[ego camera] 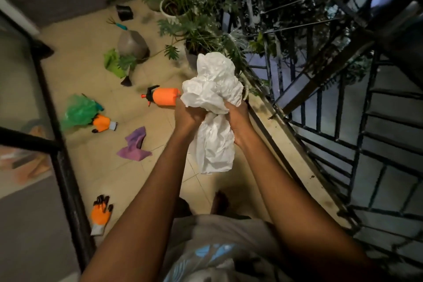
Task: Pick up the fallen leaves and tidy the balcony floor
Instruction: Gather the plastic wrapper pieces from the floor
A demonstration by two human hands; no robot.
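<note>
A crumpled white plastic bag (pixel 214 107) hangs in front of me above the tiled balcony floor (pixel 91 57). My left hand (pixel 188 117) grips its left side and my right hand (pixel 238 119) grips its right side, both with fingers curled into the plastic. The bag bunches upward above my hands and droops below them. A green leaf (pixel 127 62) lies on the floor near a tipped grey pot (pixel 132 44). Whether the bag holds leaves cannot be seen.
On the floor lie an orange spray bottle (pixel 163 96), a purple cloth (pixel 135 143), a green plastic bag (pixel 79 111), two orange gloves (pixel 100 213) (pixel 103 123), a green cloth (pixel 111 59) and a hand rake (pixel 116 24). Potted plants (pixel 190 18) line the black railing (pixel 309 135) on the right.
</note>
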